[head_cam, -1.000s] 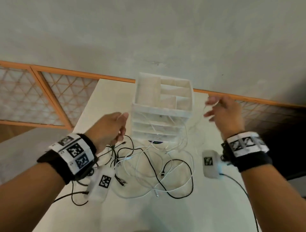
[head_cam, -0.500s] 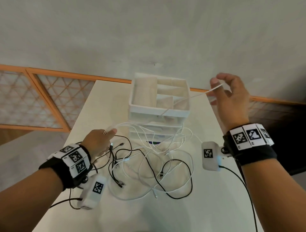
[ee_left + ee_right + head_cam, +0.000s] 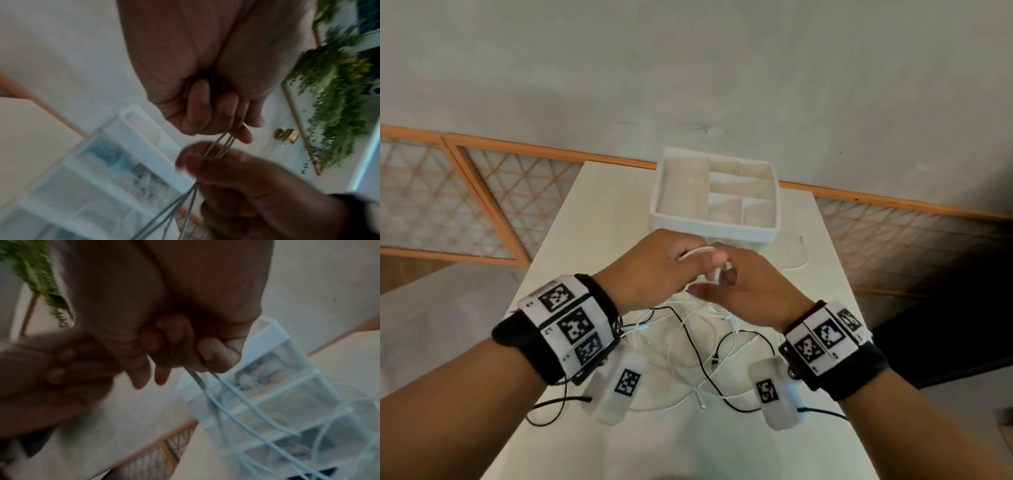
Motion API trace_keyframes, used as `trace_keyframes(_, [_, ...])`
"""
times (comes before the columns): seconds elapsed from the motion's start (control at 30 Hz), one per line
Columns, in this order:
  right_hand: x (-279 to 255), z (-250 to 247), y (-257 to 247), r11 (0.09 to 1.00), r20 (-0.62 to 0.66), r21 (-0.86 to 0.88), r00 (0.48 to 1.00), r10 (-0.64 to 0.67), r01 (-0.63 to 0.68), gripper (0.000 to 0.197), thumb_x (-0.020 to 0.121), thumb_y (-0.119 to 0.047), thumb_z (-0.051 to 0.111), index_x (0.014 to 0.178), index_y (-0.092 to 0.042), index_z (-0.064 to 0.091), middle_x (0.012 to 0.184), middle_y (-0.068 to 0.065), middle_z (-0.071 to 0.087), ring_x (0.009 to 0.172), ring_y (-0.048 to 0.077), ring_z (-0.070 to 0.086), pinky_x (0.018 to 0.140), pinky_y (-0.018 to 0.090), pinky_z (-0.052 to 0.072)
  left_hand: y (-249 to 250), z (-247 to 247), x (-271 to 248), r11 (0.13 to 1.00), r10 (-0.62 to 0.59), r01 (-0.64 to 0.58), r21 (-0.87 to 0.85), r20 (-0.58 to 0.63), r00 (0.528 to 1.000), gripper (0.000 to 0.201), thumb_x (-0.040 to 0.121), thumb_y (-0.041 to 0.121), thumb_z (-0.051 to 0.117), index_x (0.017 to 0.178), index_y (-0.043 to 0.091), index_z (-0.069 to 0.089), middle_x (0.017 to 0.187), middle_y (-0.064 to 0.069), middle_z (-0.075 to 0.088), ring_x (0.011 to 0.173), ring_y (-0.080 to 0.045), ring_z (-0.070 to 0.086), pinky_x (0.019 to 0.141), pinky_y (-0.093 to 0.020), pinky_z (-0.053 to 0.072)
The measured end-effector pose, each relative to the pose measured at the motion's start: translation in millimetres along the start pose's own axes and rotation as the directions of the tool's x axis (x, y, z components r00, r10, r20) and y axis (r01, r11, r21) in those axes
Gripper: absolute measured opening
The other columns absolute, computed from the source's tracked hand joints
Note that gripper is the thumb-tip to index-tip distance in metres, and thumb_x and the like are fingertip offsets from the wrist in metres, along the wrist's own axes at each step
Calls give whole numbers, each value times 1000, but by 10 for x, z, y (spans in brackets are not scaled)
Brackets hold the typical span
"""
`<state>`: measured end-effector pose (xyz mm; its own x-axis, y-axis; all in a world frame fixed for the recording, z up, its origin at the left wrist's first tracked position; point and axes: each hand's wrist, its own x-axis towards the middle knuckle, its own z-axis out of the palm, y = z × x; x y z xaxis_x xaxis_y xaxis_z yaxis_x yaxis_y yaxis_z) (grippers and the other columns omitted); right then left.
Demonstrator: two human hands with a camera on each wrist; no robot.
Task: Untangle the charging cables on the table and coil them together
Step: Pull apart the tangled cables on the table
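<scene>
A tangle of white and black charging cables point(image 3: 705, 346) lies on the white table point(image 3: 688, 438), just below my hands. Both hands meet above it, in front of the organiser. My left hand point(image 3: 681, 263) has its fingers curled round several strands of a white cable point(image 3: 697, 253), which loops over its index finger. My right hand point(image 3: 726, 277) pinches the same white strands right beside it. In the left wrist view the strands point(image 3: 221, 146) run from the left fingers into the right hand point(image 3: 246, 186). In the right wrist view they point(image 3: 230, 391) hang down from the right fingers.
A white drawer organiser point(image 3: 714, 228) with open top compartments stands just behind the hands. A loose stretch of white cable point(image 3: 799, 262) lies to its right. Black leads from the wrist devices trail over the table. A wooden lattice railing point(image 3: 482, 205) borders the table's far side.
The hands were apart, the right one raised and stretching the white cable. Now they have come together in front of the organiser, with the cable gathered into strands between them.
</scene>
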<state>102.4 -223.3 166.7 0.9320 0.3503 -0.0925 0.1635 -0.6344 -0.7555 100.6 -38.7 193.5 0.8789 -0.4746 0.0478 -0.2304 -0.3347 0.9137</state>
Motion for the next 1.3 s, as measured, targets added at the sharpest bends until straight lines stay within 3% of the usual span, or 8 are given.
trace_keyframes(0.2, [41, -471, 825, 815, -115, 96, 807, 579, -571, 26, 95, -30, 67, 85, -6, 69, 57, 5, 62, 37, 11, 46, 41, 22, 38, -53, -317, -63, 991, -31, 15, -135, -117, 993, 48, 92, 54, 46, 72, 15, 64, 52, 12, 34, 48, -9, 29, 46, -16, 29])
trace_keyframes(0.3, [51, -759, 855, 774, -419, 486, 670, 613, -405, 14, 98, -12, 59, 90, -4, 67, 80, 14, 76, 39, 11, 56, 37, 20, 43, -485, -314, -163, 963, -153, 140, 229, 40, 987, 45, 98, 53, 41, 74, 22, 62, 53, 13, 44, 50, -6, 37, 54, -19, 36])
trace_keyframes(0.4, [113, -830, 796, 948, -720, 218, 617, 318, -233, 13, 87, -36, 74, 90, -26, 66, 88, -2, 75, 68, 14, 70, 60, 31, 56, -902, -97, -217, 861, -218, 127, 493, 131, 967, 42, 101, 49, 35, 78, 22, 58, 70, 6, 61, 69, -13, 56, 71, -25, 43])
trace_keyframes(0.53, [39, -594, 977, 949, -589, 99, 750, 299, -301, 27, 86, -28, 76, 105, -37, 60, 94, 6, 72, 67, 17, 61, 67, 29, 50, -1138, 83, -215, 769, -375, 325, 550, -23, 927, 35, 104, 31, 42, 88, 9, 63, 81, -2, 64, 82, -24, 60, 70, -26, 40])
trace_keyframes(0.7, [-226, -73, 1397, 770, -291, -132, 767, 572, -624, 84, 86, -28, 76, 154, -27, 27, 146, 15, 50, 132, 36, 51, 106, 41, 42, -1204, 36, -240, 767, -502, 522, 372, -158, 850, 37, 102, 27, 43, 72, 11, 58, 67, 1, 56, 64, -19, 52, 57, -29, 34])
trace_keyframes(0.93, [-361, 819, 1391, 783, -46, -269, 820, 571, -560, 55, 73, -67, 73, 114, -31, 63, 111, -10, 62, 111, 14, 60, 96, 30, 47, -497, -1, -97, 937, -291, 271, -219, -66, 954, 30, 105, 21, 46, 85, 5, 62, 63, -4, 47, 56, -16, 41, 46, -23, 35])
trace_keyframes(1.1, [-217, 822, 1422, 744, -105, -418, 842, 530, -521, 24, 90, -31, 53, 95, -22, 75, 108, 2, 72, 105, 24, 66, 85, 27, 50, 282, -259, 97, 897, 2, -81, -434, -179, 984, 27, 104, 20, 45, 88, 7, 62, 67, -3, 49, 59, -16, 44, 47, -25, 38])
trace_keyframes(1.3, [-51, 452, 1216, 799, -85, -394, 883, 461, -455, 19, 83, -38, 62, 76, -23, 71, 92, -1, 70, 93, 22, 65, 78, 29, 51, 121, -248, 148, 879, -178, 42, -475, -246, 953, 27, 105, 21, 45, 87, 8, 61, 62, 2, 43, 55, -13, 40, 42, -22, 32])
